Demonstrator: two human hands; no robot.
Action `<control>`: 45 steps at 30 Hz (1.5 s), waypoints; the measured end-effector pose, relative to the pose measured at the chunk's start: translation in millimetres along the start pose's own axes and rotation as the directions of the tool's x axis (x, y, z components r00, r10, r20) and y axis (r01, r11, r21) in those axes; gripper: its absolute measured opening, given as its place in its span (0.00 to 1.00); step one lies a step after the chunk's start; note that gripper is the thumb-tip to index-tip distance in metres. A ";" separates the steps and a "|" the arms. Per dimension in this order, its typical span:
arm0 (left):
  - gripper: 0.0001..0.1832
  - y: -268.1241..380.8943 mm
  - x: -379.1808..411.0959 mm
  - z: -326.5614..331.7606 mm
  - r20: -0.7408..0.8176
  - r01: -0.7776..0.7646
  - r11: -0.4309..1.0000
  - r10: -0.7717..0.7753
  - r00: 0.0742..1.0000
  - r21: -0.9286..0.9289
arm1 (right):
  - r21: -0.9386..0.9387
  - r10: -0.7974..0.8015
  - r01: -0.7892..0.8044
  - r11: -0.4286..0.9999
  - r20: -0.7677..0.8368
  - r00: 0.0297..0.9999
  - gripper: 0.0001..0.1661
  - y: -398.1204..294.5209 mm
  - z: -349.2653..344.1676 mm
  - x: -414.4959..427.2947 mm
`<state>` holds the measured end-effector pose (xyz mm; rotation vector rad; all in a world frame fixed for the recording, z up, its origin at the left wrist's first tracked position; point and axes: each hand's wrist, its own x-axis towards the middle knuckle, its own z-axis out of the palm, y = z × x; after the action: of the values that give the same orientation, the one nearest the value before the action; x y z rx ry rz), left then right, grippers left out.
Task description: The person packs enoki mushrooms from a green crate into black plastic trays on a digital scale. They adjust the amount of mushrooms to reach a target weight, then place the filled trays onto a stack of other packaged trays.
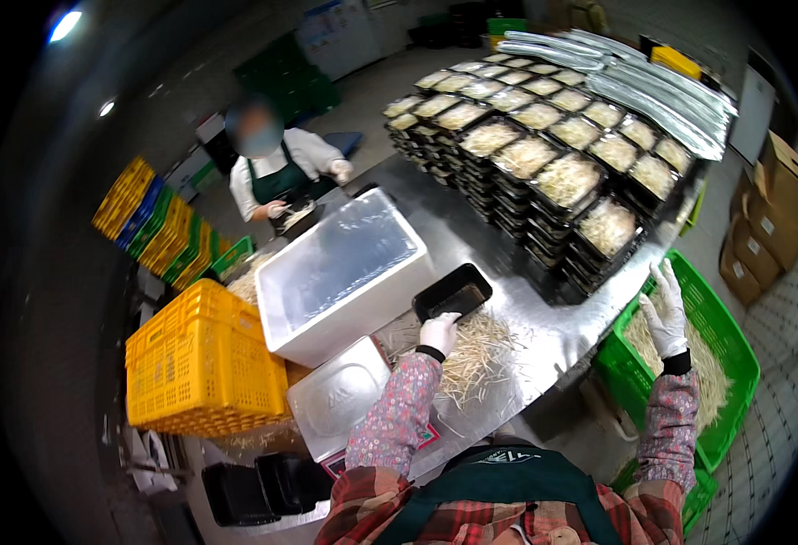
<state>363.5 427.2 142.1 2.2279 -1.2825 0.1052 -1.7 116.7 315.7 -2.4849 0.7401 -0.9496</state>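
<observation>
My gloved left hand (439,333) grips the near edge of a black plastic tray (453,291), which has nothing in it. Just below that tray, a loose heap of bean sprouts (474,361) lies on the steel table (518,388). My gloved right hand (664,313) is held over a green plastic crate (732,354), fingers spread and holding nothing. Inside the crate are more bean sprouts (705,395). Next to my left forearm sits a weighing scale with a metal platform (341,398).
Film-covered packs of sprouts (566,178) are stacked on the far table. A white foam box (344,272) stands beyond the scale, near yellow crates (201,361). Black trays (242,494) lie at lower left. Across the table, a co-worker (279,170) holds a tray.
</observation>
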 end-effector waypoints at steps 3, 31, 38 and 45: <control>0.22 -8.0 29.8 31.2 0.168 -0.103 0.969 0.065 0.984 0.224 | -0.108 0.129 -0.131 0.985 -0.031 0.991 0.37 34.6 -39.5 -81.5; 0.30 364.2 -5.1 173.3 0.431 0.374 0.562 -0.035 0.902 -0.737 | -0.105 0.747 -0.755 0.647 -0.114 0.655 0.48 357.4 -183.8 -272.3; 0.32 409.2 2.9 191.6 0.508 0.488 0.582 -0.146 0.849 -0.650 | -0.224 0.640 -0.601 0.767 0.322 0.698 0.50 401.2 -123.3 -234.2; 0.37 432.0 42.9 225.1 0.594 0.191 0.892 0.102 0.798 -0.411 | -0.202 0.423 -0.382 0.902 0.595 0.684 0.59 348.2 -40.2 -226.2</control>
<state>-12.3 114.4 152.8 1.9199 -1.3744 -0.9153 -290.4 -30.5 53.1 -2.3016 1.0123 0.0874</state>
